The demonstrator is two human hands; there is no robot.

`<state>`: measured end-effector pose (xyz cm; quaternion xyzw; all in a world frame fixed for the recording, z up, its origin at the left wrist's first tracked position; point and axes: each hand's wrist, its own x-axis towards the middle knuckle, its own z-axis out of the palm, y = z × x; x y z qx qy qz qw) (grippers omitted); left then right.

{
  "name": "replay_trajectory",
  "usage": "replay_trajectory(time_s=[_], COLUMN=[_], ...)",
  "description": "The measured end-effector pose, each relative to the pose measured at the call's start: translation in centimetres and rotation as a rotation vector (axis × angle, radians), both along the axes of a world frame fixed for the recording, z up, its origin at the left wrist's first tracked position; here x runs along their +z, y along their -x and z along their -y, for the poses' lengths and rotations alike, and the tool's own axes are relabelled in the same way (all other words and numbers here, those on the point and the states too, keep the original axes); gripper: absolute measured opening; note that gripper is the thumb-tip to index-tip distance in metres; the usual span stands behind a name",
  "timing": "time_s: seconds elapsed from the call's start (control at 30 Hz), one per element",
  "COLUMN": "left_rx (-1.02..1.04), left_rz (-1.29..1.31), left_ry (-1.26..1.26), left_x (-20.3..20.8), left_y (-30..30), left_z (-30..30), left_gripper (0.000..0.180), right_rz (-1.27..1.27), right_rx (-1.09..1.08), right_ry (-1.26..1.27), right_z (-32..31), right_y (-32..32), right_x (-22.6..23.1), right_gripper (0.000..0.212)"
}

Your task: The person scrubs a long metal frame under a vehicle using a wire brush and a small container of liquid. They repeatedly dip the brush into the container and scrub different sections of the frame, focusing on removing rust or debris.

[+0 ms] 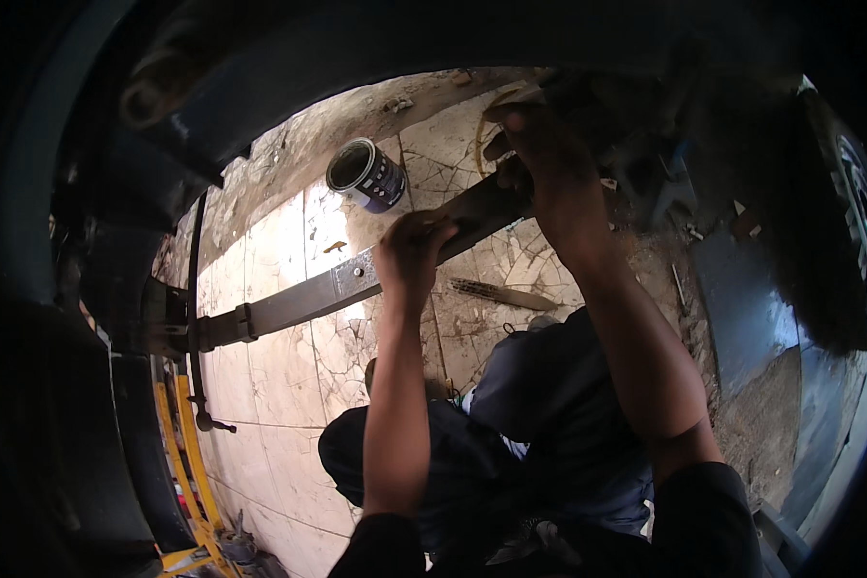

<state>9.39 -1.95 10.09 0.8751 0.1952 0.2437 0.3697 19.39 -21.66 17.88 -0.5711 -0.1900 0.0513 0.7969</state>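
A long dark metal bar like a leaf spring [303, 297] runs slantwise from the left up to the right, with a clamp [246, 323] around it. My left hand [412, 252] is closed at the bar's near edge, fingers bent over it and pointing right. My right hand [535, 149] is raised by the bar's upper right stretch, fingers apart; shadow hides whether they touch it. Beyond the bar, an open paint can [366, 175] stands on the tiles. Below the bar lies a brush [501, 293] with a pale handle.
Dark vehicle parts [164, 183] arch over the top and left. A thin rod [196, 289] hangs at the left, above a yellow metal stand [191, 453]. Cracked tiles [270, 385] cover the floor. Metal sheets [742, 308] lie at the right, and my bent knees are below.
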Motion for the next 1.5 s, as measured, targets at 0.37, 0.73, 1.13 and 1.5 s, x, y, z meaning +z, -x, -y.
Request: replay_trajectory(time_s=[0.37,0.73,1.13,1.5], left_rx=[-0.03,0.005,0.019,-0.12], left_rz=[0.079,-0.132,-0.043,0.161], left_ry=[-0.258,-0.114,-0.165,-0.632], left_x=[-0.4,1.8,0.5,-1.9], left_y=[-2.7,-1.9,-0.9,1.9], left_z=[0.2,-0.1,-0.4,-0.5], left_gripper=[0.012,0.017,0.022,0.015], right_rz=[0.131,0.28,0.27,0.365], right_rx=[-0.054,-0.133,-0.143,-0.317], right_ry=[0.133,0.11,0.05,0.261], right_z=[0.5,0.9,0.8,0.4], right_y=[-0.7,0.2,-0.9,-1.7], right_x=[-0.1,0.1,-1.0,-2.6], right_gripper=[0.025,0.022,0.026,0.017])
